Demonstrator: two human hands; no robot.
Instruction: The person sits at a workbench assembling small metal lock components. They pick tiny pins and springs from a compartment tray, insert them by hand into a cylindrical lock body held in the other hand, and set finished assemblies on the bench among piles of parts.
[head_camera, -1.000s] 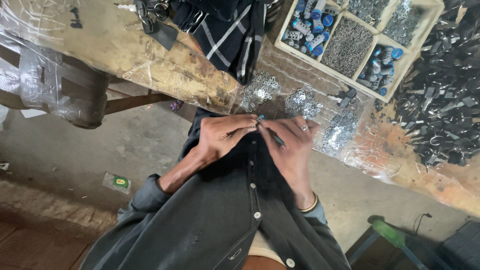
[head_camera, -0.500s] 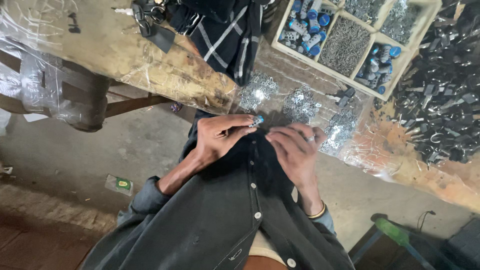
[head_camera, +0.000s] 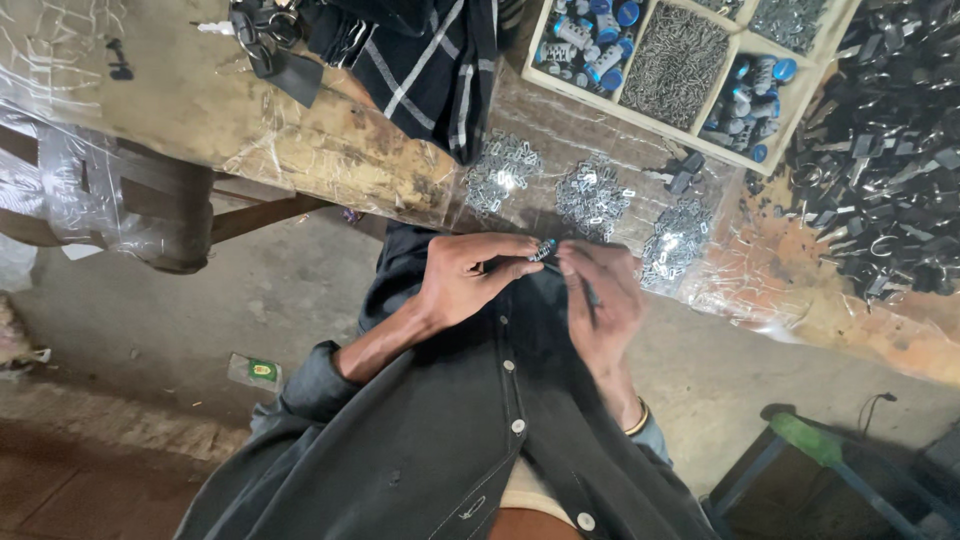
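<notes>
Just off table edge (head_camera: 400, 195) (hands (head_camera: 470, 280) together)

Metal clip heaps (head_camera: 592, 195) lie on the table (head_camera: 200, 100), before the compartment tray (head_camera: 680, 65)

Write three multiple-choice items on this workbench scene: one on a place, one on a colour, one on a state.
1. Where does the divided tray sit?
A. On the bench top
B. On the floor
C. On the person's lap

2. What colour are the caps on the small parts in the tray?
A. Red
B. Blue
C. Yellow

3. How is the small part at the hands?
A. Lying loose on the bench
B. Pinched between left hand and right hand
C. Dropped on the floor

Answers: 1 A, the tray rests on the bench; 2 B, the caps show blue; 3 B, both hands' fingertips meet on it.
</notes>
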